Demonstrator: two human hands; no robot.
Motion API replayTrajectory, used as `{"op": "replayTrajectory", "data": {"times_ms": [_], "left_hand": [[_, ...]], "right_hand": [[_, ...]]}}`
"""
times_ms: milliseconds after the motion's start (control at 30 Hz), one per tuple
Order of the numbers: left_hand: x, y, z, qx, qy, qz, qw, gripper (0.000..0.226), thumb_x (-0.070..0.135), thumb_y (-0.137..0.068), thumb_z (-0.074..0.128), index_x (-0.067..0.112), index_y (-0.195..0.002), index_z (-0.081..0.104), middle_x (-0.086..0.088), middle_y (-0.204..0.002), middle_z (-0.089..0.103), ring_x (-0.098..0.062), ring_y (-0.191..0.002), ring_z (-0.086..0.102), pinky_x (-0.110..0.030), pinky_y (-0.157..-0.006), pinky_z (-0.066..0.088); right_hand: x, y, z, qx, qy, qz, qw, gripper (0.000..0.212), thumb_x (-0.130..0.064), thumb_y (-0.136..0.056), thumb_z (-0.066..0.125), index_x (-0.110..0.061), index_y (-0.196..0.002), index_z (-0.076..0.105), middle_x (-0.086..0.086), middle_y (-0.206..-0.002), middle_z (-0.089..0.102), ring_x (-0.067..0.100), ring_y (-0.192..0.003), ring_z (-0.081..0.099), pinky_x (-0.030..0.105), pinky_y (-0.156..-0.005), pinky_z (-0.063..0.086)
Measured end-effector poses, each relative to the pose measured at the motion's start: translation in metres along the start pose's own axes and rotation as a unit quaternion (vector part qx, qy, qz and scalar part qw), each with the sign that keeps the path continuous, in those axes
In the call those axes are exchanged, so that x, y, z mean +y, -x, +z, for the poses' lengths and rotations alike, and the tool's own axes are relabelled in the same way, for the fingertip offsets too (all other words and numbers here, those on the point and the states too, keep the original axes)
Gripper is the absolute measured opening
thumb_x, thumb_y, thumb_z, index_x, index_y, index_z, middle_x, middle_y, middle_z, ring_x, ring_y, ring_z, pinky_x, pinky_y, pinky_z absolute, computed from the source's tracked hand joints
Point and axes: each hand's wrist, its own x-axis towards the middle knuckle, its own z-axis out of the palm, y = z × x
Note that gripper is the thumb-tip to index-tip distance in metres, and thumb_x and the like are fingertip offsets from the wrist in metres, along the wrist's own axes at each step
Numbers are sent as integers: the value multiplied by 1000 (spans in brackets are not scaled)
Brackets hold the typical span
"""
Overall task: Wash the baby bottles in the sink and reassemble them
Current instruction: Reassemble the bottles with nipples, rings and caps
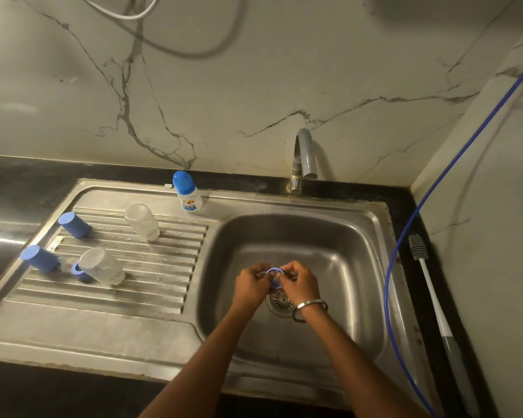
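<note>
Over the sink basin (338,242), my left hand (252,285) and my right hand (299,283) both pinch a blue bottle collar ring (274,272) between them, above the drain (280,301). On the ribbed drainboard (151,276) two clear bottle bodies (142,221) (101,265) stand upside down. Two blue caps (74,224) (40,258) stand at its left, and another blue ring (80,271) lies against the nearer bottle. One assembled bottle with a blue cap (186,191) stands at the drainboard's back edge.
The grey tap (304,158) curves over the back of the basin; no water stream shows. A bottle brush (429,285) lies on the dark counter to the right. A blue hose (405,224) runs down along the right wall corner.
</note>
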Motion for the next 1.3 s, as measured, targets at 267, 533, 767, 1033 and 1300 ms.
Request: {"op": "replayTrajectory", "data": {"times_ms": [267,533,767,1033,1300], "left_hand": [[2,2,5,22,-42,15,999,20,3,-90,58,7,-104,72,-11,-93,73,-20,-86,72,-41,-82,59],[7,-1,2,-54,-79,19,995,24,3,-83,67,21,-97,72,-6,-93,73,-19,-90,71,-42,-84,58],[8,0,6,-36,-123,-1,992,29,1,-77,73,27,-88,67,-5,-88,73,-14,-82,71,-38,-79,60],[7,2,5,-13,-124,1,992,27,-1,-80,66,25,-85,69,-6,-79,72,-13,-72,72,-32,-72,61],[8,3,5,-16,-162,32,986,20,2,-82,70,21,-88,69,-4,-77,70,-17,-74,71,-31,-71,60]], "right_hand": [[-1,2,4,10,23,-15,1000,15,-4,-82,67,-13,-76,56,-5,-67,57,-1,-60,52,2,-50,38],[2,-1,-3,15,19,-4,1000,15,-9,-82,70,-13,-77,56,0,-71,60,6,-61,54,4,-50,39],[6,0,-5,-7,43,-16,999,17,-7,-82,70,-14,-77,55,0,-71,59,0,-61,53,2,-50,39],[10,-5,-9,-59,41,16,997,13,-14,-84,70,-17,-84,57,0,-77,65,17,-71,65,12,-56,48],[6,-8,-9,-99,78,65,990,21,-7,-78,71,-17,-87,55,1,-85,62,15,-73,60,15,-56,45]]}}
